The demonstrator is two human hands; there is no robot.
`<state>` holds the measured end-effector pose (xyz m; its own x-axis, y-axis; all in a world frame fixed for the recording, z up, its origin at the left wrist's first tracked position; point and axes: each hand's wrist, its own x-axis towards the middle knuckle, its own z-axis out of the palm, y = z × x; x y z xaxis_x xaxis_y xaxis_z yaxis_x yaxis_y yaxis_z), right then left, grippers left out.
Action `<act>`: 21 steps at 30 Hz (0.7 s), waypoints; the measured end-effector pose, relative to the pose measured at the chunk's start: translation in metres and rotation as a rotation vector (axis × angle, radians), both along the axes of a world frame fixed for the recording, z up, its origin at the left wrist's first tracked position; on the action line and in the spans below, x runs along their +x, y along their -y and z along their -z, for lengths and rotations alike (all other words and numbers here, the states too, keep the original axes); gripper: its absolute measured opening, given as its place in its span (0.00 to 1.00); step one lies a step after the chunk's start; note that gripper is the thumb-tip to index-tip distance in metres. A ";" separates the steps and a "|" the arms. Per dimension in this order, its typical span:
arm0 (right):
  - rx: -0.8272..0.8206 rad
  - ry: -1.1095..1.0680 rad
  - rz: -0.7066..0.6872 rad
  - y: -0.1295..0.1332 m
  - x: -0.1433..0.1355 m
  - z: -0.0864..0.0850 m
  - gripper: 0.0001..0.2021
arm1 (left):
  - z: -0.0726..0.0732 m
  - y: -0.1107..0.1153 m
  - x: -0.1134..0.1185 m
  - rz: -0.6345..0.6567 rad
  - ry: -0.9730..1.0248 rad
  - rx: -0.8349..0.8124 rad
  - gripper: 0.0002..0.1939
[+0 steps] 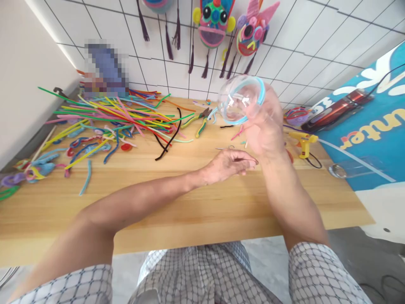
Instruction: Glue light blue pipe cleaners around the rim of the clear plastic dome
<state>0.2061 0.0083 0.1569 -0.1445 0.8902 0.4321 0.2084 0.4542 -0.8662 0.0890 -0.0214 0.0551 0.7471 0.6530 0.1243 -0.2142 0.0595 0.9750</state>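
Well to the left of the pliers (204,118), where I'd look first from here, a pale blue offcut (85,177) lies on the wooden table (177,215), on the person's side of a tangle of coloured fuzzy stems (123,114). The tangle, mostly green, yellow, pink and blue, spreads almost up to the pliers, and a bent black stem (176,135) rests just left of them. The pliers themselves lie with their handles spread.

A little right of the pliers and nearer the person is the left hand (229,164), its fingers bent in towards the thumb; I can't tell whether anything is pinched at the tips. Beyond the pliers, a green-faced mask (215,21) hangs on the tiled wall, with a pink-eared mask (253,31) to its right.

Right of the pliers, raised above the table, is a clear plastic ball (228,101) with a light blue band (262,90) round it. The right hand (265,133) has hold of it, fingers partly spread and blurred behind the clear wall. Farther right of the pliers lie a yellow glue gun (304,141), then a red bottle (341,110) and a clear cup (357,167) tipped on its side.
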 end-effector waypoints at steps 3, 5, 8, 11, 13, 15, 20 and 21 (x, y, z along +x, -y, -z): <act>-0.013 0.008 -0.007 -0.001 0.007 -0.002 0.46 | 0.006 -0.016 -0.021 -0.139 -0.049 -0.016 0.28; -0.005 -0.041 0.003 -0.003 0.012 -0.002 0.42 | 0.011 -0.040 -0.039 -0.318 -0.128 0.006 0.23; 0.035 -0.087 0.045 -0.008 0.019 0.001 0.37 | 0.014 -0.083 -0.067 -0.566 -0.413 0.102 0.18; 0.100 -0.020 0.078 -0.011 0.026 0.009 0.37 | 0.011 -0.110 -0.089 -0.646 -0.621 0.416 0.15; 0.118 -0.006 0.093 -0.013 0.029 0.015 0.38 | 0.007 -0.109 -0.092 -0.681 -0.642 0.543 0.24; 0.118 -0.018 0.111 -0.017 0.029 0.017 0.38 | 0.006 -0.092 -0.084 -0.569 -0.590 0.493 0.38; 0.130 0.051 0.201 -0.030 0.010 0.004 0.41 | 0.015 -0.006 -0.017 0.017 -0.150 -0.231 0.43; 0.117 0.066 0.222 -0.031 0.004 0.000 0.42 | 0.015 0.011 -0.001 0.103 -0.068 -0.310 0.41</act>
